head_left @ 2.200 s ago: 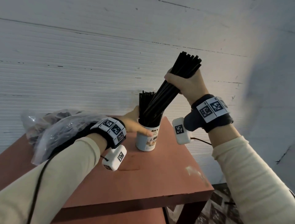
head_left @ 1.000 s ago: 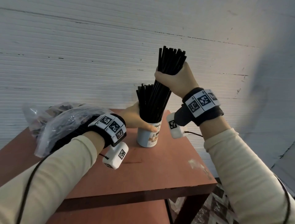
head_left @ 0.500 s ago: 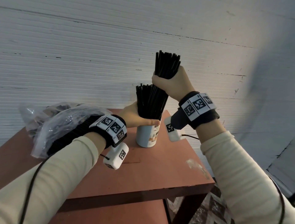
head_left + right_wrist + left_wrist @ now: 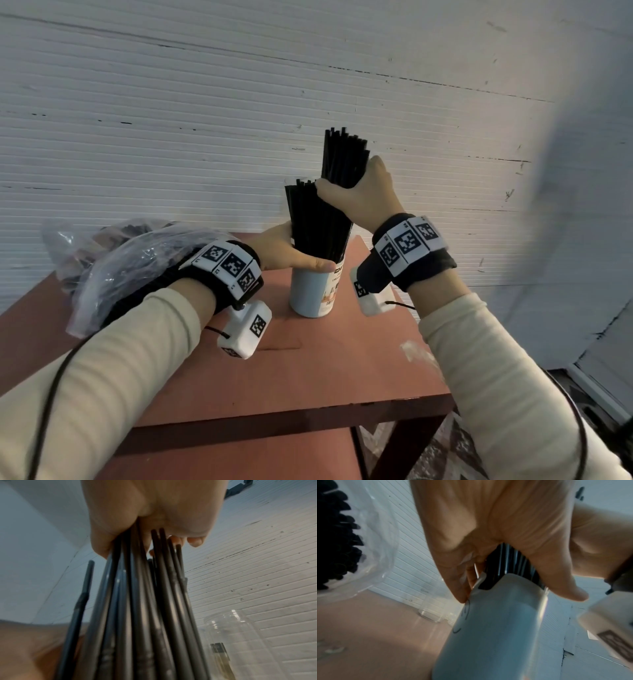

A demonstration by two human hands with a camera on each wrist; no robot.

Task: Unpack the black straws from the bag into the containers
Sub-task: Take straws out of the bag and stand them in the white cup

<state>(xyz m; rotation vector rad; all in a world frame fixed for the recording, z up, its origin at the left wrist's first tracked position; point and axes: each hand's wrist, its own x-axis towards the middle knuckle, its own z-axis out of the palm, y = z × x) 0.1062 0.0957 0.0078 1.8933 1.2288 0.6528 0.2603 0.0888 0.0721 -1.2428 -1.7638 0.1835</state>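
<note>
— Which step are you on?

— You're loading a bundle of straws (image 4: 344, 161) into the cup (image 4: 313, 291). Your right hand (image 4: 364, 197) is clamped round the bundle partway up, with the upper ends sticking out above your fist and the lower ends already down inside the cup among the straws standing there. Your left hand (image 4: 291, 251) is wrapped round the cup's rim, thumb across the front, holding it on the bench (image 4: 342, 370).

— So what does the next move ask of you?

— By my reading, the bundle isn't seated: it stands higher than the straws beside it. You'd slacken the right-hand grip and let the bundle slide down, keeping the cup braced, since a tall packed cup could tip.

— And what's left?

— The bag (image 4: 137, 253) lies on the bench just beside your left wrist, with dark straws inside. A clear jar (image 4: 240, 635) stands behind the cup near the wall; it looks mostly empty.
</note>
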